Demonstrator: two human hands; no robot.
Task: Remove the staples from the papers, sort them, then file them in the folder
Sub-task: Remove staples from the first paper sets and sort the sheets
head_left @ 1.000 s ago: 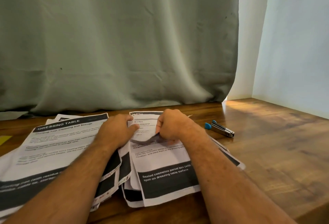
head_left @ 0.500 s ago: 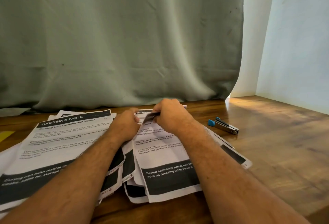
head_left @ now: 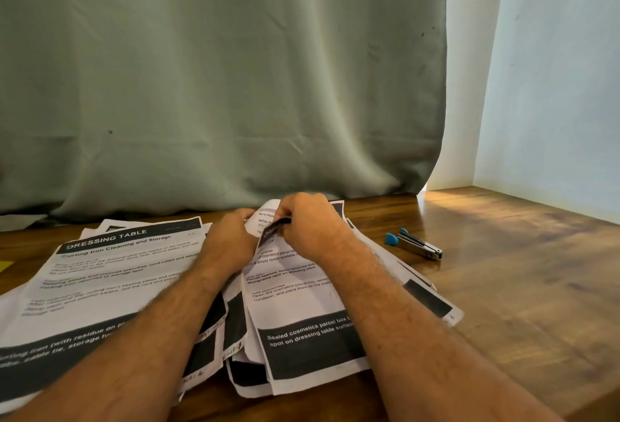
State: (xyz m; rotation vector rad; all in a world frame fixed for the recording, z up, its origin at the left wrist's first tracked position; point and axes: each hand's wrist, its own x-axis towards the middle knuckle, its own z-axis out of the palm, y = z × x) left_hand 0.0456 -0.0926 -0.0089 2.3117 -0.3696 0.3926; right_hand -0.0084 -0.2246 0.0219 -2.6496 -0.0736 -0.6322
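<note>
Printed white papers with black bands lie spread over the wooden table. A large "DRESSING TABLE" sheet [head_left: 110, 274] covers the left pile. A second stack [head_left: 298, 307] lies in the middle. My right hand [head_left: 308, 223] pinches the curled top corner of that stack's top sheet. My left hand [head_left: 231, 237] grips the sheets right beside it, at the same top edge. A metal staple remover with blue pads [head_left: 414, 247] lies on the table to the right of my right hand, untouched. No staple can be made out.
A grey-green curtain [head_left: 218, 86] hangs along the table's back edge. A pale wall [head_left: 553, 86] bounds the right side. A yellow scrap [head_left: 5, 266] shows at the far left edge. Bare wooden table [head_left: 520, 287] extends to the right of the papers.
My right hand has lifted the top sheet's upper corner and curled it toward me. My left hand has shifted up to the top edge of the stack.
</note>
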